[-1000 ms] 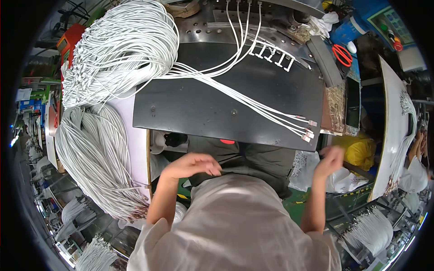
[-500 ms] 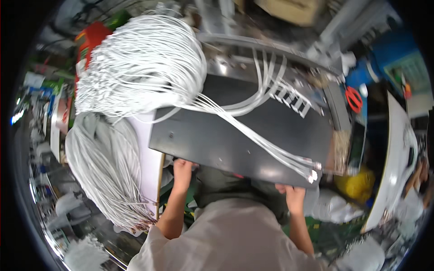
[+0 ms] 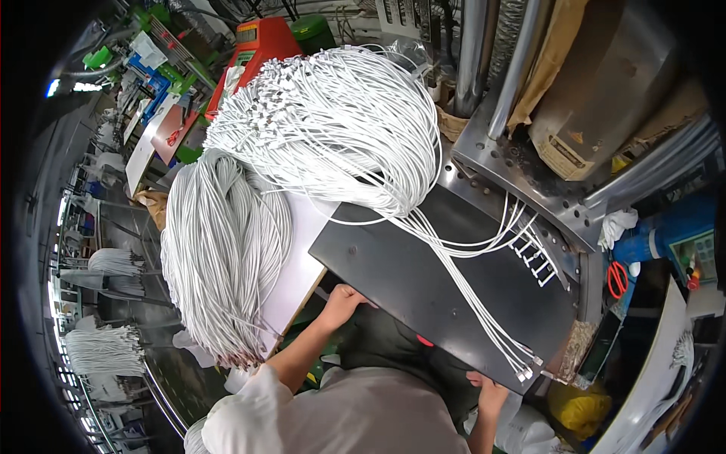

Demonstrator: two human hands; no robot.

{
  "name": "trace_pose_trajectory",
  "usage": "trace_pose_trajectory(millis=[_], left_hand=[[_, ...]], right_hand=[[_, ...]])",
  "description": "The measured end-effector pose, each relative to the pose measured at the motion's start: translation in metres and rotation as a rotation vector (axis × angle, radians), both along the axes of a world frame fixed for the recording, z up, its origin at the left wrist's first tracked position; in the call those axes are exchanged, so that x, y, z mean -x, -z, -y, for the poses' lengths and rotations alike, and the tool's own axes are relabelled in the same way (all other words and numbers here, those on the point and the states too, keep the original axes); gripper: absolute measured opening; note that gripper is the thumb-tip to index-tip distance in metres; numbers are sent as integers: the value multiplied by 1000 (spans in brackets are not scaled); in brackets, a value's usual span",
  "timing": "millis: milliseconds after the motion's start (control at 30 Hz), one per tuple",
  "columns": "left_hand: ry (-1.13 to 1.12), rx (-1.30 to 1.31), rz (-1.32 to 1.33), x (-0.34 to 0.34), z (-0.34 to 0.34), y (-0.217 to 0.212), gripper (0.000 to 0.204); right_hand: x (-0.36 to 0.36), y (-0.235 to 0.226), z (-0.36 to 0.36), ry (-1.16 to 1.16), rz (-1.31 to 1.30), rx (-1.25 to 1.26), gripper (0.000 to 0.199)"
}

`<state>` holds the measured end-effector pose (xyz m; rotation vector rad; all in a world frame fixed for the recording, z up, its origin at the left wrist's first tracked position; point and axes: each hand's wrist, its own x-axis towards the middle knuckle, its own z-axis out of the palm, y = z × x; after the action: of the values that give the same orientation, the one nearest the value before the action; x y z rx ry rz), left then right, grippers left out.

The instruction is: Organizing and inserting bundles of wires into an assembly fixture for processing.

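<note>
the left hand is at the near edge of the black tabletop, fingers curled together; i cannot tell whether they clamp the edge. the right hand is by the same edge near its right corner, fingers bent and partly hidden, so its grip cannot be told either. on the tabletop, a few white cables run from the big white cable bundle, their white connectors lying near that corner. a grey-white cable bundle hangs over the pale board at left. of the containers, the yellow plastic bag and the whitish plastic bag sit below the table at right, contents unclear; the green bucket stands behind the red machine, its inside unseen.
</note>
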<state>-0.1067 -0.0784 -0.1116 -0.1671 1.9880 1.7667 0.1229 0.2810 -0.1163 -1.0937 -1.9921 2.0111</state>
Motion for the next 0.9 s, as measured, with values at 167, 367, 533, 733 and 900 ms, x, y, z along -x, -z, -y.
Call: trace_pose_trajectory(millis=[167,367,533,733,900], left_hand=[[-138,46,-96,-29,-31,3,34],[361,19,-264,-96,-85,-17,27],[713,-19,-1020,-64,-128,-86,15],[1001,373,-1473,-4,-225,-119,27],[960,728,-1445,81,-180,-130,23]], right_hand=[[12,-14,19,-92,27,-192,24],[36,-95,29,-844,-86,-54,28],[109,-160,-33,-431,-481,-670,20],[190,-139,-72,-387,-506,-1351,21],[43,-111,-99,30,-505,-978,16]])
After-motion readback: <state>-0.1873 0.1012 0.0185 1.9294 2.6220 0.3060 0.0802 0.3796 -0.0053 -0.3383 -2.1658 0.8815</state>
